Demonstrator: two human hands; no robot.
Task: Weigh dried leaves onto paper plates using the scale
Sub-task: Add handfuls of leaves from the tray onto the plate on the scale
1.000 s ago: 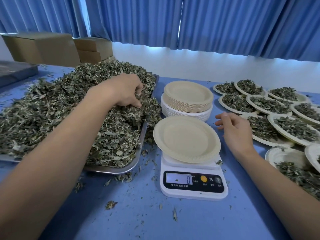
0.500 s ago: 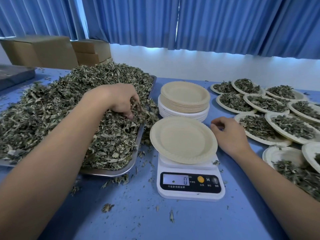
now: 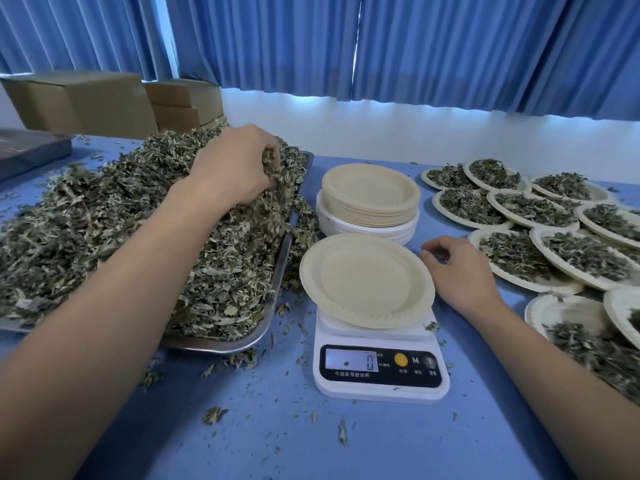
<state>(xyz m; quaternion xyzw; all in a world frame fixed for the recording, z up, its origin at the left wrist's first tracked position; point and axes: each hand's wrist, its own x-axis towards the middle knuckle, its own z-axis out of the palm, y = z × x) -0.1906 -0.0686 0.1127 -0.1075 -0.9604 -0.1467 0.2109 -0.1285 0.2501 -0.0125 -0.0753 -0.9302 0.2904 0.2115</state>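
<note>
Clump of dried leaves point(image 3: 273, 166) now lifts off the tray point(image 3: 221, 347) in the left hand point(image 3: 235, 171), fingers curled round it, dug in a second ago; right hand point(image 3: 460, 271) rests loosely curled, empty, beside the bare paper plate point(image 3: 367, 278) on the scale point(image 3: 381, 374) reading 0, so loading likely comes next.

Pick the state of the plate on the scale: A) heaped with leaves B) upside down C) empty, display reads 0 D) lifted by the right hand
C: the plate on the scale is bare and the display shows 0; the left hand grips dried leaves over the tray.
</note>
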